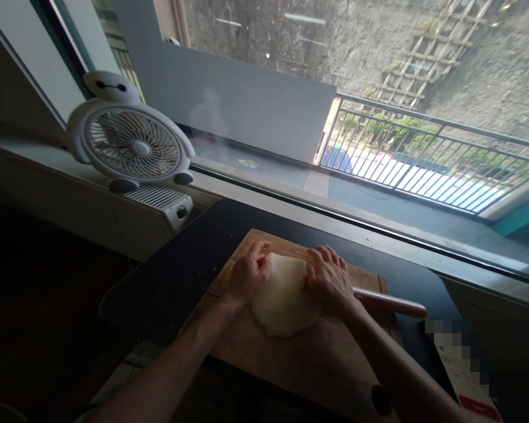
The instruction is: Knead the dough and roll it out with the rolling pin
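A pale, flattened sheet of dough (284, 299) lies on a wooden board (286, 367), with a rounded near edge and a straighter far edge. At its upper left edge, my left hand (250, 271) is closed, with curled fingers and the thumb against the dough. My right hand (328, 277) is bent over the upper right edge, gripping it; its fingertips are partly hidden. A rolling pin (394, 302) rests on the board's right side, its far end hidden behind my right hand and its near end jutting past the board.
The board sits on a dark table (158, 288) beneath a large window. A white fan (136, 147) stands at the left on a vented white unit (158, 200). At lower right is a partly blurred box or packet (461, 376) with a red patch. Outside is a railing (423, 158).
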